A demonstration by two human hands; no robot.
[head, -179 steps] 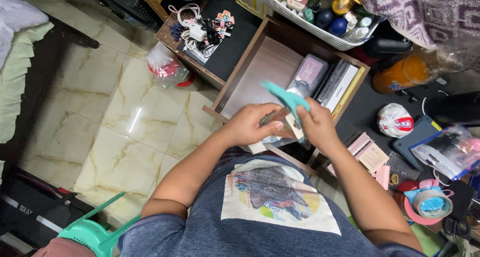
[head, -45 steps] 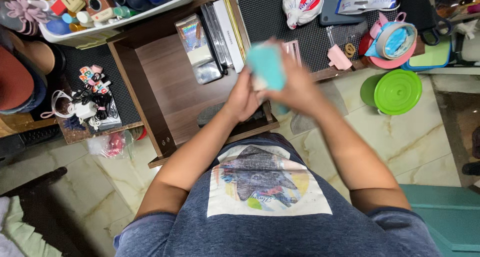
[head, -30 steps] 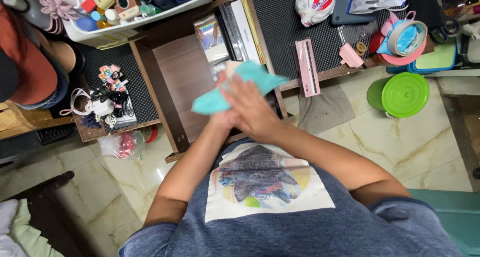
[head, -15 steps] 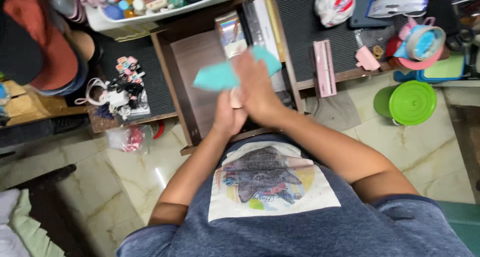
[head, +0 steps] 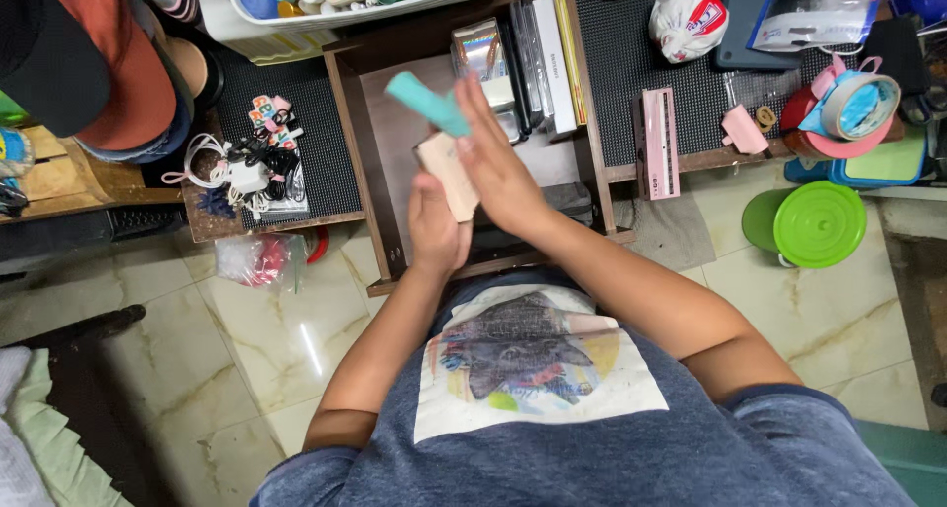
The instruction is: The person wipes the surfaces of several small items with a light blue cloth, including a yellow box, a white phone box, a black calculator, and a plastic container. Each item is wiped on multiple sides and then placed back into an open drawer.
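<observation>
Far right: white-red bag (head: pixel 690 23), tape roll (head: pixel 860 106). Near right floor: green lidded tub (head: pixel 818 224). Left: tangled cables (head: pixel 247 167).

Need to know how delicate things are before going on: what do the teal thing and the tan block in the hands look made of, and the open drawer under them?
Teal cloth: soft fabric, matte, it bends limply. Tan block in the left hand: flat, pale, matte, perhaps card or wood; unclear. Drawer: brown wood-grain board, likely laminate, slight sheen. The right hand presses the cloth on the block.
</observation>
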